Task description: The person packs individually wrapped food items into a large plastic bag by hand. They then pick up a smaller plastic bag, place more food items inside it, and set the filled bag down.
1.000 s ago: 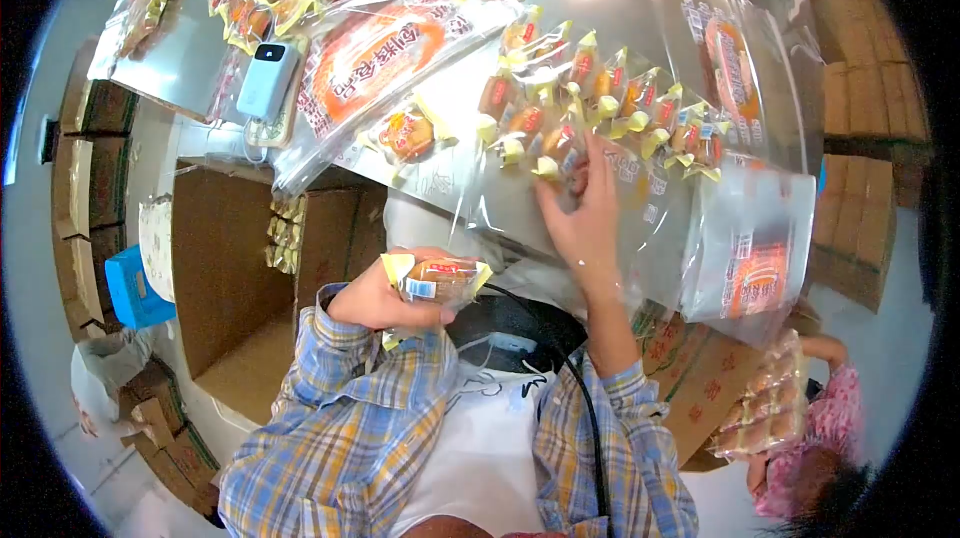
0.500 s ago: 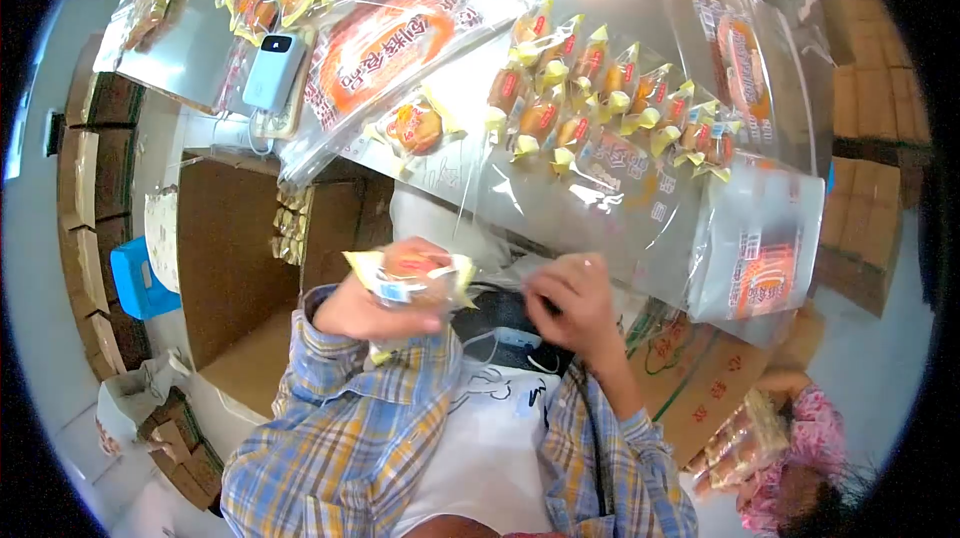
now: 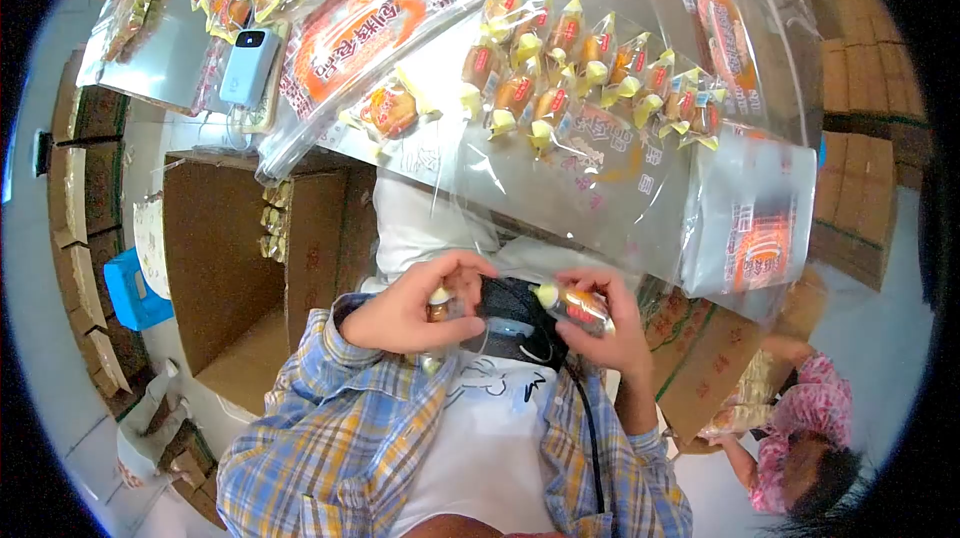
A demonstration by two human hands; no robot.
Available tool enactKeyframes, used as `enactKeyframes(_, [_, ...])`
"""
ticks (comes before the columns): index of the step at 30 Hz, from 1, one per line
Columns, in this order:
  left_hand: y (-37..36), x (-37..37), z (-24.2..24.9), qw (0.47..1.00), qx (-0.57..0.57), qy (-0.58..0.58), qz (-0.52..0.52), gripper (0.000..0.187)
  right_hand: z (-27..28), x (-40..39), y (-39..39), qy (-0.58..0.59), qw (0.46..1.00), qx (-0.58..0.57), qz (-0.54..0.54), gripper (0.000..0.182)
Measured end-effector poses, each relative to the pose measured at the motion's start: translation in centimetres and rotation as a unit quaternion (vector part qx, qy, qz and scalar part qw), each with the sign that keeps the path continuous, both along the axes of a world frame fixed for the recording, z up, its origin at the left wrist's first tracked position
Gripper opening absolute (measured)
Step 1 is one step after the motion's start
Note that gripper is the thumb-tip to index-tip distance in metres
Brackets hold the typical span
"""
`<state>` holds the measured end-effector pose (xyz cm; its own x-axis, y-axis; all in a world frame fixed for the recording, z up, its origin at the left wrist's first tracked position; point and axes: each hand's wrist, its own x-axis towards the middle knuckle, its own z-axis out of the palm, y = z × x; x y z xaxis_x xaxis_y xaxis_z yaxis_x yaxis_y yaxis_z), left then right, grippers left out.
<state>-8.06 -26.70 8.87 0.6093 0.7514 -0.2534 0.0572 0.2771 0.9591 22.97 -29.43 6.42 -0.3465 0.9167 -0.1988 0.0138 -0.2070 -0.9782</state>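
My left hand (image 3: 415, 308) is curled around a wrapped cake (image 3: 440, 305), mostly hidden by the fingers. In my right hand (image 3: 612, 323), thumb and fingers grip another wrapped cake (image 3: 583, 309) with a pale yellow end. Both hands are held in front of the body, just below the table edge. Rows of wrapped cakes (image 3: 515, 93) lie on a clear printed bag (image 3: 600, 168) on the metal table. One single wrapped cake (image 3: 392, 111) rests left of them.
A power bank (image 3: 249, 69) lies beside printed bags (image 3: 360, 33). More bags (image 3: 748, 218) hang at the table's right edge. An open carton (image 3: 225, 258) stands left below, and a brown carton (image 3: 700, 363) right below. A person in pink (image 3: 810, 418) is at lower right.
My right hand now holds a wrapped cake. My left hand has turned, and its cake is now mostly behind the fingers. The whole view has shifted slightly.
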Motion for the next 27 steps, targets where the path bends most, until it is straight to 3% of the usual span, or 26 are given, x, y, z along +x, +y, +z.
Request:
enactKeyframes(2, [-0.5,0.8,-0.9,0.999,-0.008,-0.043,0.020,0.063,0.1,0.3,0.1,-0.141,0.988,0.028,-0.050,0.048])
enactKeyframes(5, [-0.6,1.4,-2.7,0.997,0.036,-0.070,-0.001,0.067,-3.4,-0.9,-0.7,-0.030,0.965,0.002,-0.259,0.053])
enactKeyframes(7, [-0.5,1.6,-2.6,0.996,-0.046,-0.079,-0.020,0.071,-2.6,-1.3,-0.5,0.126,0.949,-0.090,-0.276,0.065])
enactKeyframes(9, [-0.8,1.9,-2.6,0.988,-0.127,-0.083,-0.022,0.074,-1.9,-1.5,-0.6,0.290,0.883,-0.218,-0.299,0.069])
enactKeyframes(10, [-0.7,2.2,-2.8,0.983,-0.163,-0.083,-0.016,0.076,-1.1,-2.0,-0.3,0.334,0.868,-0.219,-0.295,0.075])
enactKeyframes(13, [0.0,3.2,-3.1,0.974,-0.197,-0.109,0.007,0.078,-0.2,-2.1,-0.1,0.258,0.910,-0.173,-0.275,0.082])
enactKeyframes(17, [1.0,4.5,-2.6,0.950,-0.250,-0.173,0.076,0.075,-0.8,1.1,-0.1,0.033,0.996,0.017,-0.078,0.074])
enactKeyframes(19, [1.7,4.6,-2.3,0.939,-0.272,-0.198,0.073,0.072,1.8,1.8,1.2,-0.143,0.986,0.084,0.012,0.066])
enactKeyframes(20, [1.8,4.8,-1.8,0.936,-0.278,-0.194,0.099,0.061,2.0,1.4,1.1,-0.188,0.976,0.104,-0.026,0.049])
enactKeyframes(21, [2.0,4.9,-1.8,0.930,-0.290,-0.192,0.121,0.057,1.9,1.2,1.3,-0.227,0.962,0.150,-0.032,0.047])
enactKeyframes(24, [2.1,5.4,-2.6,0.897,-0.338,-0.189,0.213,0.045,1.6,1.1,1.9,-0.323,0.913,0.250,-0.024,0.040])
enactKeyframes(27, [2.2,5.5,-2.8,0.901,-0.331,-0.195,0.203,0.040,0.3,0.1,3.1,-0.353,0.889,0.291,-0.025,0.040])
